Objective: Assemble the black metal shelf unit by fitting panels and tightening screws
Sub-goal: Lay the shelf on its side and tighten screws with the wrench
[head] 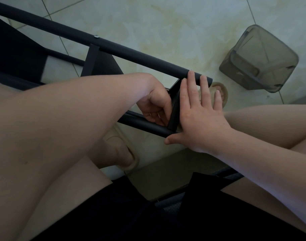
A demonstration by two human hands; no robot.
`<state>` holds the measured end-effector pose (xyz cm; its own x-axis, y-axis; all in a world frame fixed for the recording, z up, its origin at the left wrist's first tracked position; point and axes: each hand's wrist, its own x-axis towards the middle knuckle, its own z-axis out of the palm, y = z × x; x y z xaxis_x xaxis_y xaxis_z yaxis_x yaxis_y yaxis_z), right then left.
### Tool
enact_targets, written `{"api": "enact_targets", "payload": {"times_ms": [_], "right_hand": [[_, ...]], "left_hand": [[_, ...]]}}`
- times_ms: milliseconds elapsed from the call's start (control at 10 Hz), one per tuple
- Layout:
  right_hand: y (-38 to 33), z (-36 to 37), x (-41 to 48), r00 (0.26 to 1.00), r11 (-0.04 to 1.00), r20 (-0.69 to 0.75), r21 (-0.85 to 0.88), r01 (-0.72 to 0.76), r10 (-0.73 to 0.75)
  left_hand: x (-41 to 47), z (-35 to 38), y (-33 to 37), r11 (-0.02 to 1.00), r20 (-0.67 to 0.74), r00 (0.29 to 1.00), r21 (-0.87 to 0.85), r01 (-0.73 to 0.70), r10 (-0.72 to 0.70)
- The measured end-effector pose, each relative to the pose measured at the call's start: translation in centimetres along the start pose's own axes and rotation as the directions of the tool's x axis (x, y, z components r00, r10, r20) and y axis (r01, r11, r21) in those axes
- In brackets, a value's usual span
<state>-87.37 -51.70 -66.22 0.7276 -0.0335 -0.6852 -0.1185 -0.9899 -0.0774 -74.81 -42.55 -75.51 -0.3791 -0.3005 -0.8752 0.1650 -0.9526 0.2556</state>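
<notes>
Pale floor tiles (166,23) lie beneath the black shelf frame (131,53). Its end panel (174,110) stands between the hands — right hand (202,115) flat against it, fingers (192,79) straight, tips reaching the frame's tube above the panel; left hand (155,105) curled just beside the panel — what it holds is unclear.

left hand (154,105) left of panel (174,112), right hand (201,119) against its right, container (258,60), perhaps tipped, on floor (166,23) behind right

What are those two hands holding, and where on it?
The left hand grips the black panel by its side edge. The right hand only presses flat against it, fingers straight.
</notes>
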Motion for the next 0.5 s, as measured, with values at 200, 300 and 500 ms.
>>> {"api": "enact_targets", "payload": {"times_ms": [200, 300, 500], "right_hand": [[-0.06, 0.05, 0.02, 1.0, 1.0, 0.003, 0.003, -0.001, 0.001], [-0.08, 0.01, 0.01, 1.0, 1.0, 0.006, 0.007, -0.001, 0.001], [-0.07, -0.09, 0.02, 1.0, 1.0, 0.006, 0.011, -0.002, 0.002]], "left_hand": [[-0.06, -0.14, 0.05, 0.995, -0.043, 0.999, 0.088, 0.036, -0.032], [-0.32, -0.24, 0.27, 0.996, -0.019, 1.0, 0.083, 0.014, -0.013], [-0.03, -0.08, 0.19, 0.994, -0.053, 0.999, 0.105, 0.007, -0.001]]}}
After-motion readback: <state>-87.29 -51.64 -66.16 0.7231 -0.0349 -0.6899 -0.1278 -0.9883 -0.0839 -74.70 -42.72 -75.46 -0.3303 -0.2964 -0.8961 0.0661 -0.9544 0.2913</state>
